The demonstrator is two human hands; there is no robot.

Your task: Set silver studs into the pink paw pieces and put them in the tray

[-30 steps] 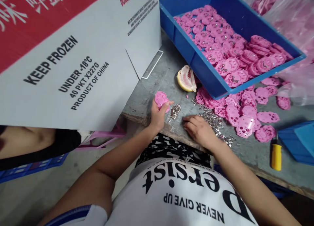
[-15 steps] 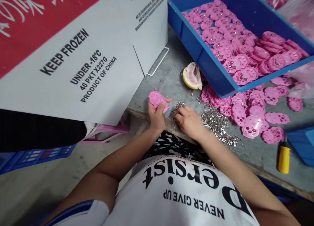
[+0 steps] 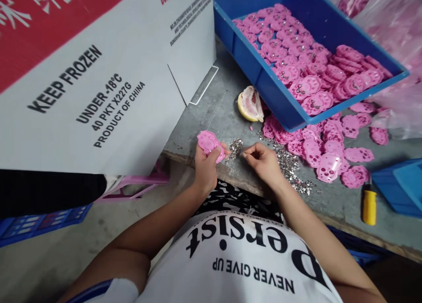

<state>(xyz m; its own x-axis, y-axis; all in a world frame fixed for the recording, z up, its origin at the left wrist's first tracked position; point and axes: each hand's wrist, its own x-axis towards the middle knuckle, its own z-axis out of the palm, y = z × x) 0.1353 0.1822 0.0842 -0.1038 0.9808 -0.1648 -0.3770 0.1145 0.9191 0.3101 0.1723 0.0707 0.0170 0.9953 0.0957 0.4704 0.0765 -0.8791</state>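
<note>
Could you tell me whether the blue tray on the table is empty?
No, the blue tray holds many pink paw-shaped pieces laid across its floor.

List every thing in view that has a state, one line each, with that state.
left hand: shut on pink paw piece, held up off the bench
right hand: fingertips pinched, apparently on a small silver part
silver parts: loose, scattered on the bench
blue tray: open, part-filled with pink pieces
pomelo piece: peeled open
yellow-handled tool: lying flat, untouched
cardboard box: tilted

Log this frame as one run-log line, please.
left hand: holds pink paw-shaped piece | right hand: pinches small metal part | nearby: metal parts pile
</note>
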